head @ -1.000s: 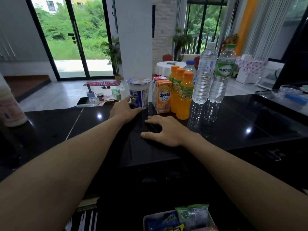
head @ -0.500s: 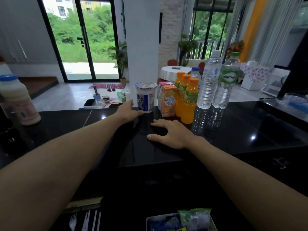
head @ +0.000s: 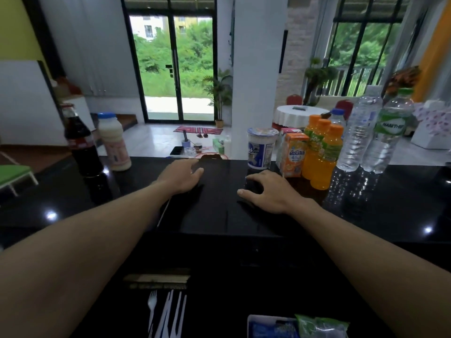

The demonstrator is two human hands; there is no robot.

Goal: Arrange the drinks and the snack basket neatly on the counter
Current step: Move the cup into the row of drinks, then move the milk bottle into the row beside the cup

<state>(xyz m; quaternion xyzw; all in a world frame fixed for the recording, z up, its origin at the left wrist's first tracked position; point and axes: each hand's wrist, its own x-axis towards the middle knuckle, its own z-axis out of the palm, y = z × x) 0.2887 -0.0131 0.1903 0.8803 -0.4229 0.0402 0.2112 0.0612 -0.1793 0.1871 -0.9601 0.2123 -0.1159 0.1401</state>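
Note:
On the black counter [head: 390, 206] stand a white yogurt cup [head: 261, 148], an orange juice carton [head: 294, 154], three orange juice bottles [head: 324, 157] and two clear water bottles [head: 361, 135]. Far left stand a dark cola bottle [head: 81, 142] and a pale milk bottle [head: 114, 142]. My left hand [head: 181, 175] hovers open over the counter, left of the cup, holding nothing. My right hand [head: 267, 191] rests on the counter with fingers spread, just in front of the cup. The snack basket [head: 253, 325] sits at the bottom edge, below the counter.
White plastic forks [head: 152, 303] and cutlery lie on a lower surface at the bottom left. A white pillar [head: 253, 69] stands behind the counter. Beyond it are a round white table [head: 297, 115] and a floor with small items.
My left hand has drawn away from the yogurt cup toward the left. The view has swung left, bringing the cola and milk bottles into sight. My right hand stays put.

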